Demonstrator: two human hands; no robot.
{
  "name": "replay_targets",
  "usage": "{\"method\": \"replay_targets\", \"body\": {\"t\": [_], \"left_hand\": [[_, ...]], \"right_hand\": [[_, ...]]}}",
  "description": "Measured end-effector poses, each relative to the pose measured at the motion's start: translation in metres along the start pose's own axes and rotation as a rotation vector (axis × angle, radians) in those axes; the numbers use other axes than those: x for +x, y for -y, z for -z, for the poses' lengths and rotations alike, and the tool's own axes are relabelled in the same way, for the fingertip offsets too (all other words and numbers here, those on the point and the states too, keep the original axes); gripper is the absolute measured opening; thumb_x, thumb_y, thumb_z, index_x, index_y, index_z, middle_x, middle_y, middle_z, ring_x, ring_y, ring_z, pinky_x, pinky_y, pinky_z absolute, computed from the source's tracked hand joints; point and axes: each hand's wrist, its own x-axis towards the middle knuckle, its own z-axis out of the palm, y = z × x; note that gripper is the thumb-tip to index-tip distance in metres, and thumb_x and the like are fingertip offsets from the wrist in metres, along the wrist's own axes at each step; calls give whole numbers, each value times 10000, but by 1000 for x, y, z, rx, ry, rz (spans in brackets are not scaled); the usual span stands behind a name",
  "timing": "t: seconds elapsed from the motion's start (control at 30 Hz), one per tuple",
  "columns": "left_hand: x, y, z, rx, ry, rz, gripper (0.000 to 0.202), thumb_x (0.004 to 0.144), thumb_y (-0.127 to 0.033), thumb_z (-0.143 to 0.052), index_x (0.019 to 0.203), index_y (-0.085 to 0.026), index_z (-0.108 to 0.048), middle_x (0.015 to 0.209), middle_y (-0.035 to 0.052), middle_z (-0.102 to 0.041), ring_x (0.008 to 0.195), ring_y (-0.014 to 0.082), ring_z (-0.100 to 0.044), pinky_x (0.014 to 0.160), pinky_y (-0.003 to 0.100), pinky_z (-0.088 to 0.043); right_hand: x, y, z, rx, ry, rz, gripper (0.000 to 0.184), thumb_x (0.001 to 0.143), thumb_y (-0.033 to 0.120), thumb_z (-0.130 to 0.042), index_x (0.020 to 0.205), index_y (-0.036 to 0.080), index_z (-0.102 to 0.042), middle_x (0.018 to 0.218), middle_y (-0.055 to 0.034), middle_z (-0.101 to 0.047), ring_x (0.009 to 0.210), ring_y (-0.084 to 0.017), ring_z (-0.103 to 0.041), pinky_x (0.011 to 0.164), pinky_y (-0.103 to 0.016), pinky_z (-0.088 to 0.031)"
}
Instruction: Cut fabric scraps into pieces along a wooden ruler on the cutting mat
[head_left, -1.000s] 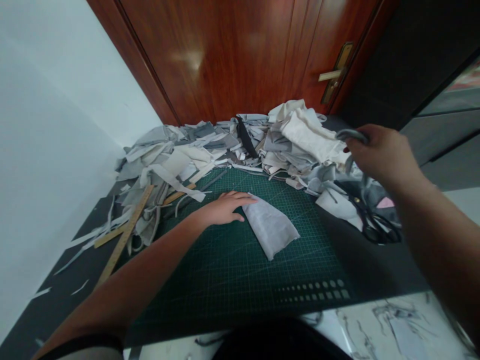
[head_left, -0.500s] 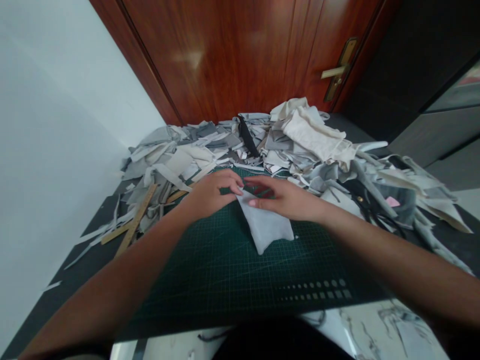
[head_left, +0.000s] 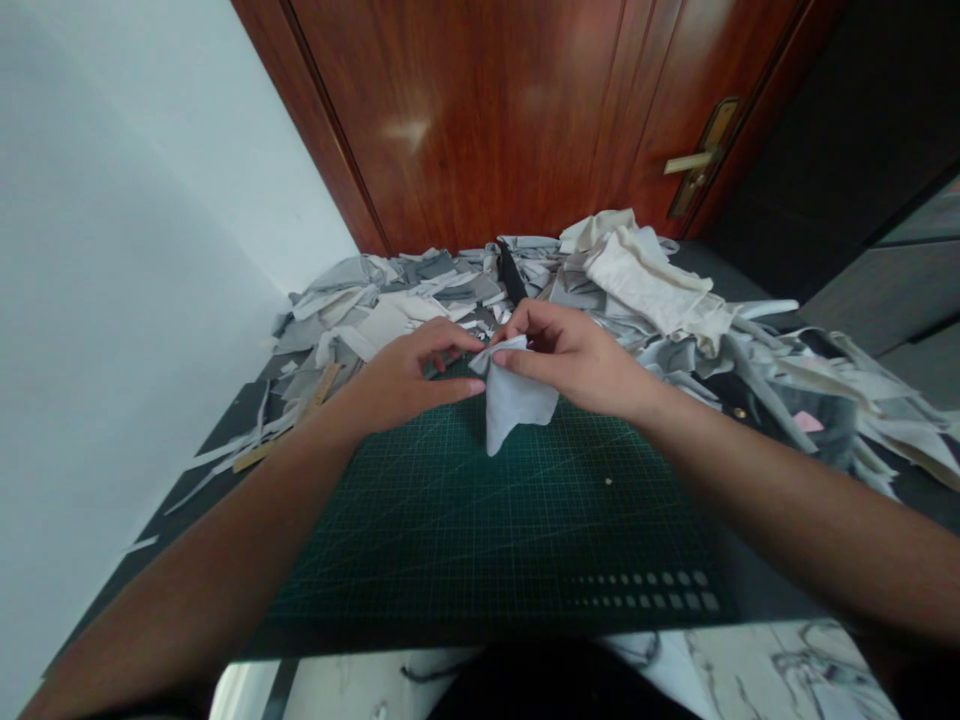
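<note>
A small piece of pale grey-white fabric point(head_left: 517, 405) hangs above the green cutting mat point(head_left: 465, 540), its top edge folded and bunched. My right hand point(head_left: 577, 355) pinches that fold, thumb in front and fingers behind. On the other side, my left hand point(head_left: 412, 375) has its thumb and forefinger apart around the fold's left end. Whether those fingertips press on the cloth I cannot tell. The fabric's lower edge is uneven and dangles free.
Heaped fabric scraps point(head_left: 405, 315) line the back and both sides of the mat. A cream cloth point(head_left: 656, 280) tops the right-hand pile. A wooden ruler point(head_left: 259, 457) lies partly behind my left forearm. Beyond stand a brown door point(head_left: 487, 120) and a white wall point(head_left: 150, 180).
The fabric has come up off the mat, and its upper part is now folded over. My right hand has gone from resting along the cloth to pinching the fold. The view has shifted slightly.
</note>
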Motion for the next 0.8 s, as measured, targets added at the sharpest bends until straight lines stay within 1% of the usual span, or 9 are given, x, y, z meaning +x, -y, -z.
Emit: {"method": "replay_targets", "body": {"t": [0.07,0.1,0.2,0.27,0.3,0.43,0.57,0.67,0.8], "left_hand": [[2,2,-6,-140,75,-1,265,769,-325,-807,979,-203,-700,1019,30,-704,970,187,-645,844,311,-511],[2,3,-10,-222,87,23,229,775,-317,-803,922,-196,-675,958,16,-692,925,175,-646,815,299,-512],[4,3,-18,-499,0,111,246,787,-285,-785,791,-192,-557,759,-34,-604,705,125,-605,655,249,-488],[5,3,-18,-645,-59,137,259,781,-280,-780,828,-204,-537,749,-38,-600,649,120,-603,603,244,-489],[5,2,-18,-673,-57,139,262,781,-285,-780,883,-211,-550,779,-30,-624,658,130,-625,604,255,-508],[8,1,-12,-596,19,121,450,783,-320,-795,1166,-240,-574,972,38,-722,815,213,-723,688,341,-599],[8,2,-10,-522,65,175,371,823,-377,-772,1130,-196,-669,951,86,-755,916,272,-740,744,397,-627],[6,4,-8,-476,-15,137,363,862,-422,-738,1133,-186,-689,963,94,-758,954,278,-738,794,425,-629],[4,5,-1,-402,-113,66,400,857,-396,-752,1194,-208,-647,999,75,-745,926,243,-732,781,387,-623]], "right_hand": [[2,0,-1,66,24,-5,230,875,349,-728,873,214,-542,720,46,-533,647,-124,-472,580,-250,-343],[3,0,-1,85,20,-5,260,865,360,-742,853,218,-525,704,53,-506,631,-119,-448,566,-248,-327],[6,0,1,113,-56,19,391,822,424,-797,783,225,-462,684,61,-426,612,-108,-380,547,-246,-288],[5,0,4,138,-88,15,450,813,491,-798,770,232,-433,686,58,-410,614,-110,-368,545,-249,-285],[4,1,6,151,-90,0,462,816,526,-787,776,236,-429,687,55,-413,615,-115,-374,545,-251,-290],[1,6,11,127,-106,-73,469,809,624,-749,844,255,-463,723,35,-476,653,-147,-452,567,-271,-347],[0,9,15,54,-124,-94,478,816,687,-705,931,263,-518,775,15,-536,714,-175,-515,594,-286,-386],[0,5,19,42,-121,-102,479,841,705,-666,989,266,-546,787,13,-555,720,-177,-531,606,-287,-397],[-2,2,33,5,-203,-85,428,863,646,-680,979,247,-576,780,16,-561,706,-162,-531,611,-280,-399]]}}
